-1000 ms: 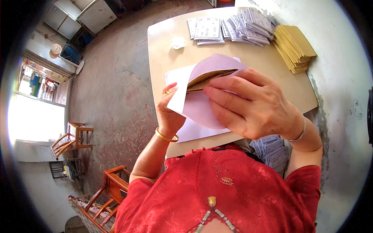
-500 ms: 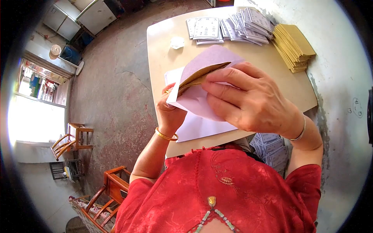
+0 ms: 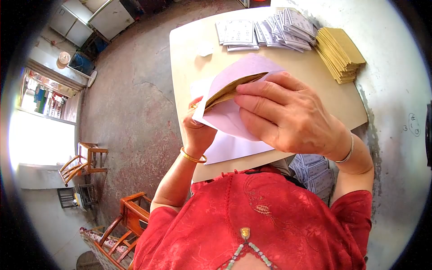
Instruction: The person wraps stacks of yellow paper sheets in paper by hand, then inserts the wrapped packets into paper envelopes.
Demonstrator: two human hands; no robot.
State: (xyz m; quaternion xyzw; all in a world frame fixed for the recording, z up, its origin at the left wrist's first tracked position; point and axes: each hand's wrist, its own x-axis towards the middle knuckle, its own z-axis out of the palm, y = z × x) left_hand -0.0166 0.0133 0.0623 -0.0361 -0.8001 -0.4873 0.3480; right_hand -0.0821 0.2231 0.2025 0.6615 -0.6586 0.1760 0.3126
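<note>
In front of my chest I hold a white paper envelope (image 3: 227,120) with its mouth gaping upward. A wad of yellow-brown paper (image 3: 225,92) sits inside the mouth. My left hand (image 3: 198,128) is closed on the envelope's left edge; most of its fingers are hidden behind the paper. My right hand (image 3: 290,112) has its fingertips in the mouth at the right end, against the brown paper, and its lower fingers lie against the envelope's near side. Beneath both hands, white sheets (image 3: 236,148) lie on the table.
On the pale table (image 3: 189,45), printed white envelopes (image 3: 240,32) are piled at the back, next to a stack of yellow-brown paper (image 3: 339,54). A small white object (image 3: 205,48) stands near the left edge. More printed packets (image 3: 315,173) lie below the table. Wooden chairs (image 3: 135,213) stand left.
The envelope's mouth gapes a little wider, and the brown paper inside shows more as separate layers. Both hands have stayed nearly in place.
</note>
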